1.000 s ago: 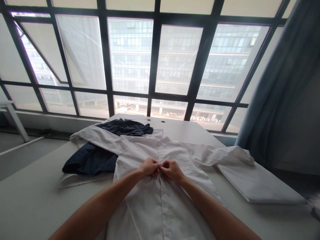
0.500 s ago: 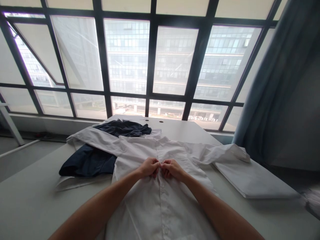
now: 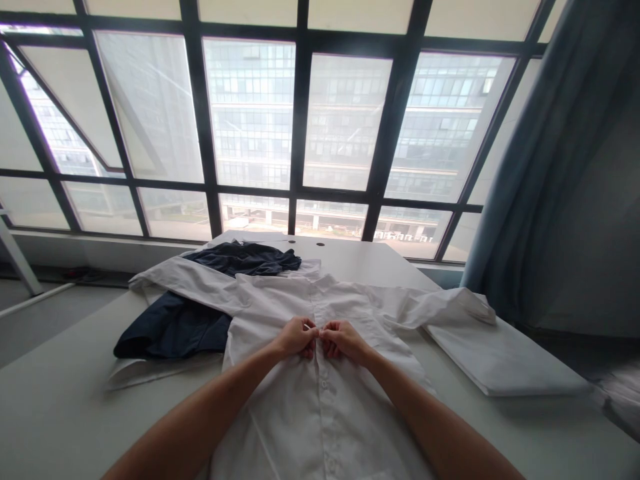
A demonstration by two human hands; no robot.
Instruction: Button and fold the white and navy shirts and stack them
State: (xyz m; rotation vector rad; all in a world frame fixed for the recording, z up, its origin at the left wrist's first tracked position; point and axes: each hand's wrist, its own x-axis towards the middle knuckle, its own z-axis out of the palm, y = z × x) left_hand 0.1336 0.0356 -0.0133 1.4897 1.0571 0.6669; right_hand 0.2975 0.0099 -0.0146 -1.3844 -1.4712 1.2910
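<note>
A white button-up shirt (image 3: 280,413) lies spread on the table, its sleeves out to both sides and its button front running down the middle. At the upper part of that front, my left hand (image 3: 299,337) pinches the fabric edge between thumb and fingers. Just beside it, fingertips almost touching, my right hand (image 3: 343,341) pinches the other side of the placket. Whether a button sits between the fingertips is hidden. Below the hands, several small buttons show along the front.
Dark navy garments (image 3: 173,327) lie under and beyond the shirt's left sleeve. Under the right sleeve rests a folded white cloth (image 3: 510,363). The white table (image 3: 55,407) reaches toward large windows, with a blue-grey curtain (image 3: 530,220) at the right.
The view has shifted very slightly. Both hands stay at the same spot on the shirt front, with only tiny finger movement.
</note>
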